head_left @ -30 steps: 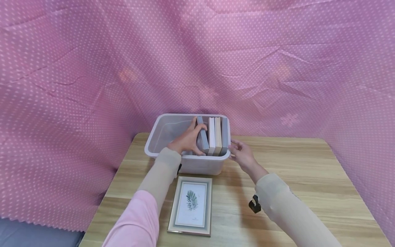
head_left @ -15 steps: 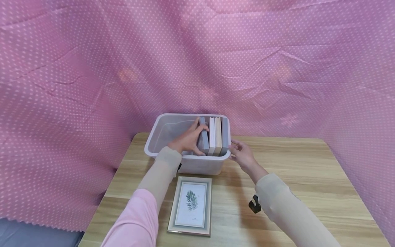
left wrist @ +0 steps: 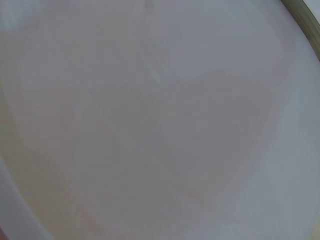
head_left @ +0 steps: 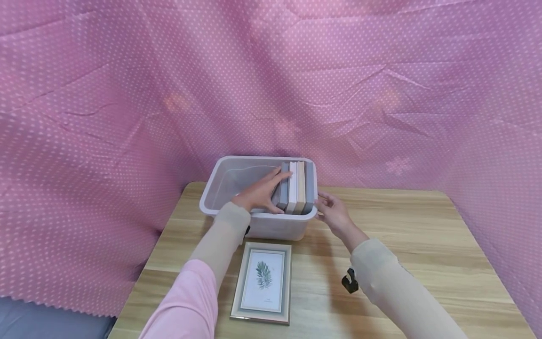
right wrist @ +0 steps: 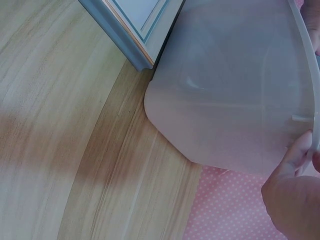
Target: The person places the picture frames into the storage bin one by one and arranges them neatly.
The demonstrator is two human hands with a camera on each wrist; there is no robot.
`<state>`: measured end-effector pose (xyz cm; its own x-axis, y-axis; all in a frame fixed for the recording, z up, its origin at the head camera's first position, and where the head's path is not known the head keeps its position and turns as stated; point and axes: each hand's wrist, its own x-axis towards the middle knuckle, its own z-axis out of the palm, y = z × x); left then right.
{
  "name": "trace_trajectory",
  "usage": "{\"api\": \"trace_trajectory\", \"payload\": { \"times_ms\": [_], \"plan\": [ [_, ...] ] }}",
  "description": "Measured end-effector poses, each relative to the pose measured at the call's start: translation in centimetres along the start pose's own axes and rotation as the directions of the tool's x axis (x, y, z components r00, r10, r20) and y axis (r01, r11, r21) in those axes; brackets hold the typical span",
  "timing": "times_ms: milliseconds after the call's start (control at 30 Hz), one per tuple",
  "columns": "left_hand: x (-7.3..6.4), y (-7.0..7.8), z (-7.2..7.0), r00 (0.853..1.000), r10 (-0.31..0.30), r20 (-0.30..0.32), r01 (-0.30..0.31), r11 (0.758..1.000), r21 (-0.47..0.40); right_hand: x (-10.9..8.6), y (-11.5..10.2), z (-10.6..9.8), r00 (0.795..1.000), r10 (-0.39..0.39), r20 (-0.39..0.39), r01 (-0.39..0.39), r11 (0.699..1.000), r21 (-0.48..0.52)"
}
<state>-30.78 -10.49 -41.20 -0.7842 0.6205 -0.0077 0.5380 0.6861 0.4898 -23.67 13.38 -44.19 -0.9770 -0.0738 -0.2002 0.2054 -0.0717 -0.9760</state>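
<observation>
A translucent white plastic bin point(head_left: 277, 227) stands at the back of the table. Along its right side several flat things, apparently picture frames, stand on edge: a grey one point(head_left: 284, 188), a white one point(head_left: 292, 186), a beige one point(head_left: 300, 186) and another grey one point(head_left: 309, 183). Inside the bin my left hand point(head_left: 260, 192), fingers spread, presses against the left grey frame, which is upright beside the white one. My right hand point(head_left: 334, 215) holds the bin's right rim, thumb against the outer wall in the right wrist view. The left wrist view shows only blurred pale plastic.
Another picture frame point(head_left: 262, 282) with a green leaf print lies face up on the wooden table point(head_left: 402, 245), just in front of the bin. Pink dotted cloth point(head_left: 271, 84) hangs behind and at both sides.
The left grey frame was leaning left; it has tipped rightward to upright against the white one. My left hand moved slightly right with it. My right hand stayed at the rim.
</observation>
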Motion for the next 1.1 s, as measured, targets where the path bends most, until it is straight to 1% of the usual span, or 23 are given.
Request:
{"api": "trace_trajectory", "payload": {
  "times_ms": [67,267,367,467,533,600,667,733,800,833,867,900,933,967,1000,1033,1100],
  "plan": [
    [0.0,0.0,0.1,1.000,0.008,-0.003,-0.008,1.000,0.007,0.0,0.0,0.0,1.000,0.005,-0.006,-0.005,1.000,0.001],
    [-0.1,-0.1,0.5,1.000,-0.007,-0.017,0.007,1.000,0.009,0.0,0.0,0.0,1.000,0.014,-0.005,-0.014,1.000,-0.004],
    [-0.4,0.0,0.4,0.999,-0.019,-0.033,0.019,1.000,-0.018,-0.1,0.1,0.0,1.000,0.020,-0.009,-0.020,1.000,0.002],
    [-0.9,0.2,0.0,0.997,-0.032,-0.066,0.028,0.998,-0.061,-0.1,0.1,0.1,1.000,0.020,-0.009,-0.020,1.000,0.009],
    [-1.2,0.3,-0.2,0.995,-0.032,-0.099,0.022,0.995,-0.096,-0.2,0.1,0.1,1.000,0.018,-0.007,-0.018,1.000,0.012],
    [-1.6,0.5,-0.5,0.990,-0.027,-0.139,0.009,0.992,-0.123,-0.2,0.1,0.1,1.000,0.015,-0.003,-0.015,1.000,0.017],
    [-2.0,0.7,-0.7,0.984,-0.040,-0.173,0.012,0.987,-0.158,-0.2,0.2,0.1,1.000,0.012,0.000,-0.012,1.000,0.017],
    [-2.5,1.2,-1.0,0.976,-0.082,-0.204,0.045,0.983,-0.178,-0.2,0.2,0.1,1.000,0.012,-0.002,-0.012,1.000,0.017],
    [-3.2,1.8,-1.2,0.962,-0.136,-0.237,0.093,0.979,-0.183,-0.1,0.3,0.1,1.000,0.010,-0.002,-0.010,1.000,0.015],
    [-3.5,2.1,-1.3,0.951,-0.162,-0.262,0.114,0.976,-0.188,-0.1,0.3,0.1,1.000,0.009,-0.002,-0.009,1.000,0.013],
    [-3.9,2.4,-1.3,0.938,-0.187,-0.292,0.136,0.973,-0.187,0.0,0.3,0.1,1.000,0.008,-0.004,-0.008,1.000,0.011],
    [-4.3,2.7,-1.3,0.921,-0.205,-0.331,0.150,0.971,-0.185,0.0,0.2,0.1,1.000,0.008,-0.005,-0.008,1.000,0.009],
    [-4.6,3.0,-1.2,0.901,-0.208,-0.382,0.149,0.973,-0.178,0.0,0.2,0.1,1.000,0.007,-0.006,-0.007,1.000,0.007],
    [-4.9,3.2,-1.1,0.874,-0.199,-0.444,0.137,0.976,-0.167,0.0,0.2,0.1,1.000,0.007,-0.007,-0.007,1.000,0.007],
    [-5.3,3.3,-0.8,0.840,-0.184,-0.510,0.124,0.981,-0.150,0.0,0.2,0.1,1.000,0.006,-0.009,-0.006,1.000,0.005],
    [-5.6,3.4,-0.6,0.804,-0.175,-0.568,0.118,0.984,-0.136,0.1,0.2,0.1,1.000,0.007,-0.010,-0.007,1.000,0.004],
    [-6.2,3.5,-0.1,0.724,-0.138,-0.676,0.100,0.991,-0.095,0.1,0.2,0.1,1.000,0.007,-0.011,-0.007,1.000,0.005]
  ]
}}
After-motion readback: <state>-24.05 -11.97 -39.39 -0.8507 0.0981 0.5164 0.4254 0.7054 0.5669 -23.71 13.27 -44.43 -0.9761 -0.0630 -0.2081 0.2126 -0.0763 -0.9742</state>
